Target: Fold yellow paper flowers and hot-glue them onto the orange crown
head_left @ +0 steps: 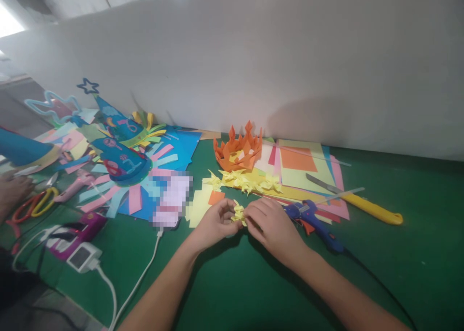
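Observation:
My left hand (216,221) and my right hand (271,223) meet over the green table (398,273), both pinching a small folded yellow paper piece (238,213) between their fingertips. Just beyond them lies a row of several similar yellow folded paper shapes (246,180). Behind that row stands an orange paper crown (238,150). A blue glue gun (314,220) lies right beside my right hand, its cord trailing to the right.
A yellow-handled knife (357,199) rests on a stack of coloured paper sheets (308,169). Blue paper cones and paper strips (123,162) crowd the left. Scissors (36,203), a pink glue gun (76,185), a white power adapter (83,257) and another person's hand (12,190) are at far left. A white wall (290,55) backs the table.

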`<state>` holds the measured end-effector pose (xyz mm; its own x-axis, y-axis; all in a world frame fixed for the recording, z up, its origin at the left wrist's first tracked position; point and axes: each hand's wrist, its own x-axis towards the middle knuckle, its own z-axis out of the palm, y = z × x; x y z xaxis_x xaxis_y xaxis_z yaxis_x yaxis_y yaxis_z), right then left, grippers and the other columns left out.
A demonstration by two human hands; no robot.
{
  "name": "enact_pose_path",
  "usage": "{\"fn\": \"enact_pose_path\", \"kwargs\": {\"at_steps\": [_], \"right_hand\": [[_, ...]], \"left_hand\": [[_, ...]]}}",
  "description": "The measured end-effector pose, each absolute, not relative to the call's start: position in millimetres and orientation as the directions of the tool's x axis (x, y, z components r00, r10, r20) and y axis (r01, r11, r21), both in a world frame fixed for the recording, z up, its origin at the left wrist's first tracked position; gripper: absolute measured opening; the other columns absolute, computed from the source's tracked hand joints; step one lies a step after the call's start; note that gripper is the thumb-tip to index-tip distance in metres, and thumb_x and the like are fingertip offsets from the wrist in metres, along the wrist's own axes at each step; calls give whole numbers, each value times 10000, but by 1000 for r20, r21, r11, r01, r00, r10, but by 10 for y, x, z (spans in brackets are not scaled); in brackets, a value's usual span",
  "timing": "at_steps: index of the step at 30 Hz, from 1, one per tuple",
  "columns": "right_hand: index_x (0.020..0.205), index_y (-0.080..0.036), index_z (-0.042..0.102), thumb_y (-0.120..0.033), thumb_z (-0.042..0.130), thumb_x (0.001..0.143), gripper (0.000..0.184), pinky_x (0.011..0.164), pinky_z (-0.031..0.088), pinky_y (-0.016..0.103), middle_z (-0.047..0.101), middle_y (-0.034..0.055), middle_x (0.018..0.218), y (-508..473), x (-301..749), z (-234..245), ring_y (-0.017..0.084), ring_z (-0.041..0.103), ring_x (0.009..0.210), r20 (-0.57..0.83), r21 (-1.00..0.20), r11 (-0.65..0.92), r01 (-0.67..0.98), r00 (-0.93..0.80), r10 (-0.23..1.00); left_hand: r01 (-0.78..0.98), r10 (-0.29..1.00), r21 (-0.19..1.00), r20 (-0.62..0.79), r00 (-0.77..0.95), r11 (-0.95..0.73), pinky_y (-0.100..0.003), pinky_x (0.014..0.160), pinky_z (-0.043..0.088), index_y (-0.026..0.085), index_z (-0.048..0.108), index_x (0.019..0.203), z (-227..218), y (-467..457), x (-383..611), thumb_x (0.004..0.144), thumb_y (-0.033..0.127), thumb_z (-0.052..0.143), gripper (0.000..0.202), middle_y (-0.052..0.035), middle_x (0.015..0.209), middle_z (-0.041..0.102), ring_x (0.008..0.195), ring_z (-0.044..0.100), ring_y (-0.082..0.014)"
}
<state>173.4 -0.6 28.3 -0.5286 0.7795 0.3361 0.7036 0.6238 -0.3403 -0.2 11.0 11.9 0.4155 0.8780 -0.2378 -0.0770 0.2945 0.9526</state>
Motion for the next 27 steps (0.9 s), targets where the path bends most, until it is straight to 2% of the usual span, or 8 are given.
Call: {"fn": "enact_pose_path", "kwargs": {"at_steps": [8, 11, 13, 16, 18, 20, 23, 27], "right_hand": [[762, -156, 570, -162, 384, 917, 241, 679, 321, 314, 581, 64, 752, 19, 1738, 215, 187, 455, 720, 390, -259, 656, 709, -544, 743], [768, -157, 570, -174, 383, 922, 243, 666, 316, 309, 581, 61, 747, 33, 1744, 224, 184, 447, 713, 396, -265, 652, 711, -536, 745], [770, -159, 570, -183, 392, 923, 236, 667, 314, 306, 585, 59, 750, 47, 1753, 236, 182, 453, 720, 387, -260, 645, 718, -535, 751], [774, -163, 571, -173, 398, 921, 226, 681, 311, 306, 591, 56, 762, 72, 1770, 256, 183, 468, 735, 373, -238, 642, 729, -542, 753], [767, -166, 570, -163, 396, 918, 230, 684, 307, 304, 591, 51, 759, 88, 1780, 274, 181, 467, 735, 377, -217, 642, 736, -543, 750], [744, -171, 564, -155, 389, 917, 247, 681, 303, 301, 582, 45, 737, 100, 1783, 295, 178, 459, 724, 391, -189, 640, 745, -540, 745], [719, -176, 552, -145, 377, 913, 264, 689, 299, 298, 567, 37, 715, 111, 1776, 319, 174, 453, 722, 406, -160, 637, 754, -538, 739], [708, -185, 534, -119, 369, 901, 262, 733, 292, 305, 561, 30, 721, 121, 1752, 321, 175, 465, 752, 402, -152, 634, 759, -538, 741]], "left_hand": [[-39, 891, 964, -227, 392, 263, -184, 609, 387, 181, 449, 869, 120, 112, -6, 609, 339, 760, 435, 45, 766, 418, 658, 458, -55], [-38, 889, 962, -233, 393, 270, -202, 621, 410, 180, 475, 925, 188, 122, -41, 617, 365, 757, 457, 25, 797, 462, 681, 489, -72], [-22, 899, 965, -236, 369, 262, -226, 649, 435, 176, 501, 962, 214, 151, -85, 683, 405, 699, 412, 4, 817, 505, 712, 526, -94], [48, 973, 986, -166, 160, 160, -271, 728, 462, 172, 520, 948, 174, 227, -178, 792, 442, 560, 314, -20, 846, 558, 733, 551, -111], [205, 996, 975, -85, 14, 80, -293, 751, 465, 177, 523, 930, 102, 284, -244, 811, 407, 536, 260, -32, 891, 573, 764, 566, -127], [413, 994, 910, 71, -84, -30, -322, 786, 463, 185, 536, 921, 27, 328, -295, 808, 347, 538, 198, -49, 955, 576, 830, 566, -154], [654, 946, 724, 321, -37, -220, -400, 914, 411, 198, 563, 925, -46, 356, -310, 809, 252, 525, 134, -77, 1021, 561, 1011, 531, -211], [806, 913, 506, 396, 98, -306, -478, 1011, 324, 219, 579, 1022, -94, 349, -234, 842, 236, 488, 202, -107, 1252, 488, 1243, 386, -266]]}}
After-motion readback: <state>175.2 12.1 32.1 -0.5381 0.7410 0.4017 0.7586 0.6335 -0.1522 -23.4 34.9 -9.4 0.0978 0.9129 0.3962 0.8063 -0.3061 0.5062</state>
